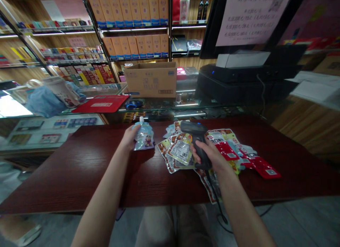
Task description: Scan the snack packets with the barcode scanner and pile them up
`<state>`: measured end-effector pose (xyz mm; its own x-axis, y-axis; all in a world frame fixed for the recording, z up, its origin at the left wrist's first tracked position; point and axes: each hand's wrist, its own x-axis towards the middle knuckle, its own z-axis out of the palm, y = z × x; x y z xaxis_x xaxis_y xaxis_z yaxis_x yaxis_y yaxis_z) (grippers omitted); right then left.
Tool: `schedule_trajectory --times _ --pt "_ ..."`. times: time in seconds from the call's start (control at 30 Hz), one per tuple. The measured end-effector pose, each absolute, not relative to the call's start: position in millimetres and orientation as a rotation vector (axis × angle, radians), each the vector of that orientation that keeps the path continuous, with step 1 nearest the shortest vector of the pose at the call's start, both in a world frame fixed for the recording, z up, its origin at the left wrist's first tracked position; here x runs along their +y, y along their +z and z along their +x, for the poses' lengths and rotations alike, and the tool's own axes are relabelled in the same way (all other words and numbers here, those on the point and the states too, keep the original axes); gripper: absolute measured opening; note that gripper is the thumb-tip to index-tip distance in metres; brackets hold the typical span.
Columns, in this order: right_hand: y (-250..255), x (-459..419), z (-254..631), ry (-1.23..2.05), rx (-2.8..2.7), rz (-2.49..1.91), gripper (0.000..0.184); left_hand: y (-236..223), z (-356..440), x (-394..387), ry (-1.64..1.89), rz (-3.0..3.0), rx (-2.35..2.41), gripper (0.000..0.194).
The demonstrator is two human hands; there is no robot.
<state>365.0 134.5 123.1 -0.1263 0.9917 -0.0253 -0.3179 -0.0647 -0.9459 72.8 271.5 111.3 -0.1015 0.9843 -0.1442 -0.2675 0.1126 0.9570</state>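
Observation:
My left hand [130, 136] grips the left edge of a clear, bluish spouted pouch [144, 136] with a white cap, held upright over the dark red tabletop. In my right hand [208, 153] is a black barcode scanner [195, 130], its head pointing left and its cable hanging down past the table's front edge. Under and left of the scanner lie several yellow-and-brown snack packets [180, 150] in a loose pile. To the right of my right hand, red snack packets [261, 165] overlap other packets.
Behind the table, a glass counter carries a cardboard box [150, 80], a red mat [100, 103], a computer mouse [133, 104] and a cup [60, 89] beside blue cloth. A monitor [212, 34] with a paper notice stands at the back right. Another person's foot [29, 234] shows at lower left.

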Motion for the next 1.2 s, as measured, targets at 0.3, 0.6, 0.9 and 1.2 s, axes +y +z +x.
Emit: schedule_trajectory --times 0.3,0.6,0.9,1.2 --pt "125 132 367 1.504 -1.026 -0.902 0.035 94 1 267 1.313 1.112 1.698 0.032" --pt "129 130 368 1.468 -0.984 -0.942 0.037 83 -53 285 0.948 1.534 2.211 0.03" --pt "132 128 369 1.437 -0.978 -0.927 0.038 93 -37 272 0.837 1.523 2.593 0.05" --pt "129 129 370 1.438 -0.981 -0.888 0.036 107 128 233 0.843 1.878 1.234 0.029"
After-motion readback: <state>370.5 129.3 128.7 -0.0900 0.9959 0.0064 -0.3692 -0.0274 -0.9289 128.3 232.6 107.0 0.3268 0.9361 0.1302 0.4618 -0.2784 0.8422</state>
